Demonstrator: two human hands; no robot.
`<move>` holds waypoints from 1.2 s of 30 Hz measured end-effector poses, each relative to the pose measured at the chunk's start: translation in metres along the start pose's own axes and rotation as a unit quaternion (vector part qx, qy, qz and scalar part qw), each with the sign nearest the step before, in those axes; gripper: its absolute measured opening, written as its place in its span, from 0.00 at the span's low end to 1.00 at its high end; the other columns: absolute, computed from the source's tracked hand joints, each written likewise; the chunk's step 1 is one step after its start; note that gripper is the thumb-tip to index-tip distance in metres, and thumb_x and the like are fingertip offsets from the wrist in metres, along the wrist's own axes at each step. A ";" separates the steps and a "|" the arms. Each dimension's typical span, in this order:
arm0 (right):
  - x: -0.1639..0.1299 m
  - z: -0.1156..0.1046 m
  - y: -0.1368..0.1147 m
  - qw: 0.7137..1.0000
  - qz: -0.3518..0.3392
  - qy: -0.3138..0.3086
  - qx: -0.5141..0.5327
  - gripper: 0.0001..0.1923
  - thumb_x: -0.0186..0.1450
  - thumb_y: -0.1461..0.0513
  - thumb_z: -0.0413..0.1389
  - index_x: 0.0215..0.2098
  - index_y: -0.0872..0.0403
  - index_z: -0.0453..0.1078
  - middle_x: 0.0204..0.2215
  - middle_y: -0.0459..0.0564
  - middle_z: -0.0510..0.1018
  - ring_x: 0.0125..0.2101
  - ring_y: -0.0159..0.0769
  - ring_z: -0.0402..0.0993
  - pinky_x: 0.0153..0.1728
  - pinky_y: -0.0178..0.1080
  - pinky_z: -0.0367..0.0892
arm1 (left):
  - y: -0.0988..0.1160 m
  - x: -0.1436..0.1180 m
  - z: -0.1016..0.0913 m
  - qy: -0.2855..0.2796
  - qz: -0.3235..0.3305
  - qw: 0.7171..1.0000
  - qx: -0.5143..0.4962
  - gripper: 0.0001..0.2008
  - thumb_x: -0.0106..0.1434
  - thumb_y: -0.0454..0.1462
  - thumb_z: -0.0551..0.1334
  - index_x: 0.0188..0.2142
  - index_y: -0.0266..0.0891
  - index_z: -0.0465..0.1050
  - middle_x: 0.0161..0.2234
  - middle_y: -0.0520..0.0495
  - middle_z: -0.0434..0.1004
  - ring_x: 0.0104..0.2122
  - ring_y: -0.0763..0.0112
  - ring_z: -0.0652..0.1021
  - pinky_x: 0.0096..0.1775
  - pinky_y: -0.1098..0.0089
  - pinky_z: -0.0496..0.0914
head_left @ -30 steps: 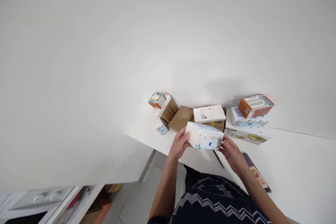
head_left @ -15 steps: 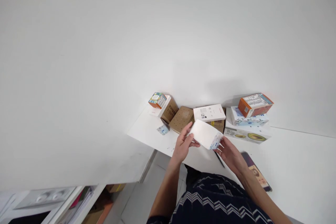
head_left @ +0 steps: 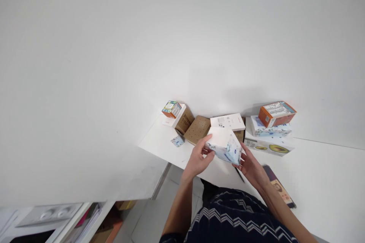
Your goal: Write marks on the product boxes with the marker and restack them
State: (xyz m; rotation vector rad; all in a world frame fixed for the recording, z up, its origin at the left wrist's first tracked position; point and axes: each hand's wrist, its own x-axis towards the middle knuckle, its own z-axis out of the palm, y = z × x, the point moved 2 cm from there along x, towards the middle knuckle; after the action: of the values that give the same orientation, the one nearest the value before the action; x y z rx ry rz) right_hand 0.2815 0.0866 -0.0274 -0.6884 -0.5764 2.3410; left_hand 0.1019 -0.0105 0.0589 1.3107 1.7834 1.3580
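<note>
At the far left of the white table, a small orange and teal carton sat on top of a white-and-brown box against the wall. Just in front lay a small patterned scrap, and beside it a dotted brown cardboard box leaned at a tilt. The left hand gripped the left end of a white tissue box with blue floral print, fingers curled about its edge. The box was held tilted above the table's near edge, in front of a flat white box. The right hand cupped its right underside. Farther right stood a stack: an orange carton on a floral tissue box on an avocado-printed box. A dark booklet lay near the right forearm.
</note>
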 end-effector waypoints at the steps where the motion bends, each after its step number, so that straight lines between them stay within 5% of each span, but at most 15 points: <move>1: 0.000 0.001 0.000 1.000 0.003 -0.011 -0.006 0.24 0.57 0.51 0.63 0.52 0.39 0.70 0.44 0.45 0.77 0.35 0.35 0.75 0.32 0.36 0.75 | -0.001 0.001 -0.001 0.012 -0.011 1.000 0.004 0.28 0.58 0.37 0.63 0.59 0.46 0.63 0.39 0.48 0.70 0.34 0.74 0.71 0.37 0.71 0.70; 5: 0.000 0.000 0.002 0.999 0.005 -0.034 -0.008 0.19 0.60 0.51 0.61 0.49 0.42 0.73 0.42 0.46 0.76 0.34 0.33 0.74 0.32 0.35 0.74 | -0.006 0.004 -0.004 0.043 -0.070 0.996 -0.030 0.30 0.58 0.41 0.65 0.59 0.41 0.62 0.30 0.52 0.69 0.29 0.74 0.70 0.33 0.72 0.68; 11: -0.001 -0.006 0.001 0.998 -0.002 -0.063 -0.027 0.21 0.56 0.55 0.65 0.47 0.48 0.75 0.41 0.48 0.76 0.33 0.33 0.72 0.34 0.36 0.72 | -0.013 0.009 -0.008 0.094 -0.120 0.987 -0.059 0.28 0.54 0.47 0.67 0.51 0.39 0.66 0.35 0.49 0.73 0.29 0.74 0.71 0.30 0.72 0.69; 19: 0.006 -0.011 0.006 0.988 -0.059 -0.008 -0.142 0.18 0.53 0.55 0.68 0.41 0.49 0.75 0.23 0.40 0.69 0.22 0.26 0.64 0.26 0.31 0.63 | -0.016 0.010 -0.006 0.100 -0.127 0.983 -0.091 0.27 0.54 0.51 0.66 0.47 0.37 0.68 0.27 0.54 0.68 0.24 0.75 0.72 0.27 0.73 0.67; 24: 0.007 -0.012 0.007 0.986 -0.079 0.007 -0.148 0.14 0.53 0.52 0.67 0.32 0.50 0.75 0.32 0.46 0.76 0.31 0.32 0.69 0.33 0.35 0.67 | -0.017 0.010 -0.010 0.111 -0.097 0.988 -0.045 0.23 0.56 0.51 0.64 0.43 0.38 0.74 0.26 0.53 0.66 0.25 0.75 0.69 0.29 0.72 0.65; 30: 0.005 -0.010 0.006 0.990 -0.080 0.030 -0.113 0.26 0.55 0.52 0.66 0.51 0.43 0.69 0.36 0.44 0.78 0.33 0.33 0.71 0.35 0.36 0.69 | -0.021 0.009 -0.012 0.141 -0.083 0.986 -0.009 0.20 0.56 0.51 0.64 0.41 0.40 0.76 0.41 0.44 0.72 0.37 0.68 0.73 0.38 0.69 0.69; 36: 0.003 -0.006 0.007 0.989 -0.064 0.030 -0.130 0.19 0.56 0.47 0.63 0.42 0.47 0.74 0.35 0.46 0.80 0.30 0.34 0.72 0.28 0.35 0.68 | -0.022 0.009 -0.007 0.075 -0.108 0.986 -0.106 0.20 0.60 0.52 0.61 0.41 0.39 0.74 0.37 0.46 0.77 0.38 0.68 0.74 0.39 0.70 0.68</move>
State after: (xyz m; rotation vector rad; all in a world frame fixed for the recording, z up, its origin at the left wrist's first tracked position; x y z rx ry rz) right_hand 0.2798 0.0851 -0.0368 -0.8094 -0.8826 2.1392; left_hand 0.0846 -0.0052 0.0422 0.8964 1.7634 1.5077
